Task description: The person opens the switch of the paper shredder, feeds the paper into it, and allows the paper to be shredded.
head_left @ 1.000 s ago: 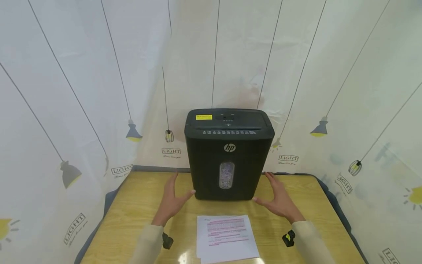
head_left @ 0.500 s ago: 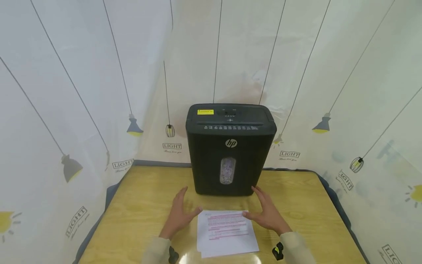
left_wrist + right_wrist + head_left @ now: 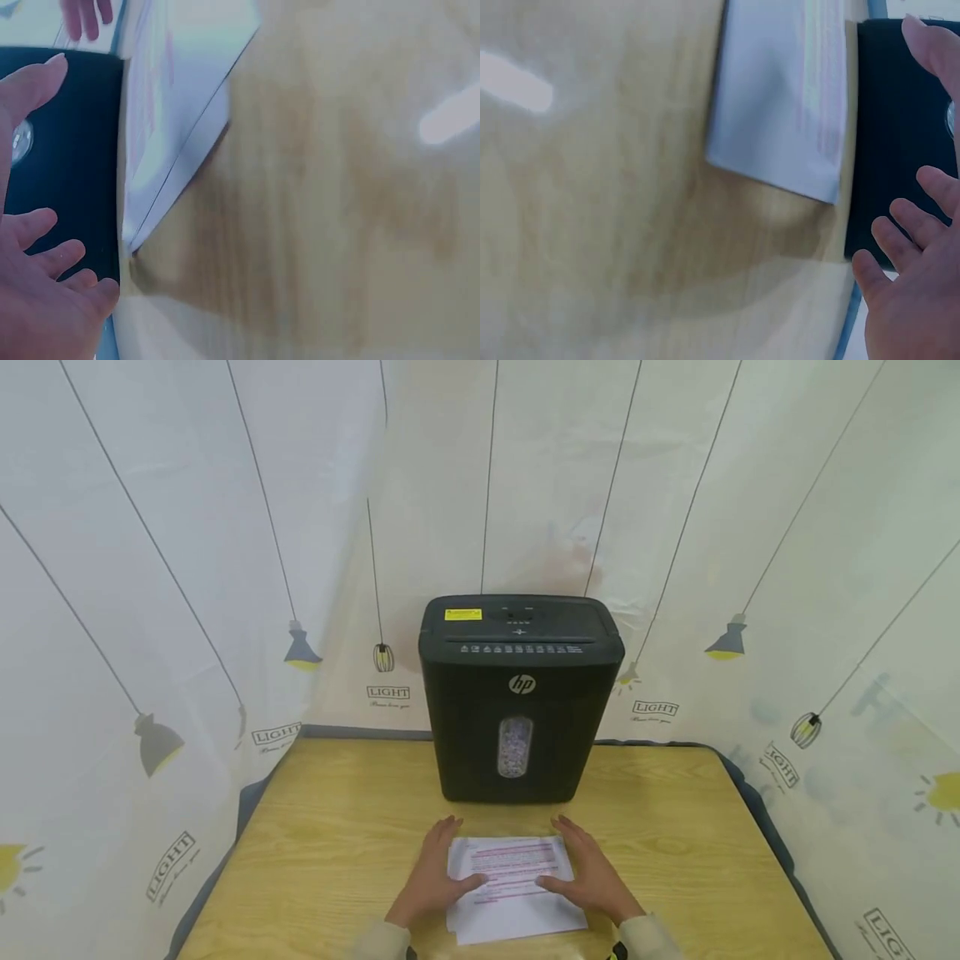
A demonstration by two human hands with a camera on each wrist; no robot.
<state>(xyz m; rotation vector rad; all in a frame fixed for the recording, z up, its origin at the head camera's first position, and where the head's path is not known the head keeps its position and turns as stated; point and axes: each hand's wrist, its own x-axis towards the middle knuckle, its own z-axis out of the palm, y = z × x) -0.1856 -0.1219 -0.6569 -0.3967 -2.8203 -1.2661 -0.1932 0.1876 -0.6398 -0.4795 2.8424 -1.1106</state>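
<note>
A small stack of printed paper sheets [image 3: 517, 918], marked with pink lines, lies on the wooden table. My left hand [image 3: 437, 878] is at the stack's left edge and my right hand [image 3: 592, 878] at its right edge. Both thumbs reach inward over the sheets in the head view, with the fingers spread and pointing forward. Neither hand grips anything. In the left wrist view the sheets [image 3: 180, 97] show a lower one sticking out at a corner. The right wrist view has the right hand [image 3: 915, 255] apart from the paper [image 3: 780, 112].
A black HP paper shredder [image 3: 476, 727] stands upright just behind the sheets, its front window showing shredded bits. Wooden table surface [image 3: 322, 843] extends to both sides. A white printed curtain [image 3: 690, 527] encloses the table at the back and sides.
Both hands have come back from beside the shredder's base toward me and inward, to the two sides of the paper stack. The shredder and the paper stay in place.
</note>
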